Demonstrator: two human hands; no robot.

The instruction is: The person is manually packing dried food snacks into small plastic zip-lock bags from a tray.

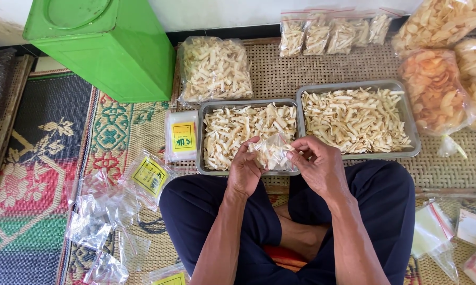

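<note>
Together both hands (283,166) hold 1 clear snack bag (272,153).

A square green metal tin (103,45) stands at the far left on a patterned woven mat (32,174). Beside it lies a clear bag of pale chips (214,68) — five small sealed packets (330,34) line the wall. Empty clear pouches with yellow labels (111,211) scatter left — orange cracker bags (436,89) sit right.

Seated person's left hand (244,170) and right hand (317,163) together grip a small clear plastic bag of pale chip strips (270,153), above the near rim of a rectangular grey metal tray (200,142); a green metal tin (103,47) stands beyond the tray's left
</note>
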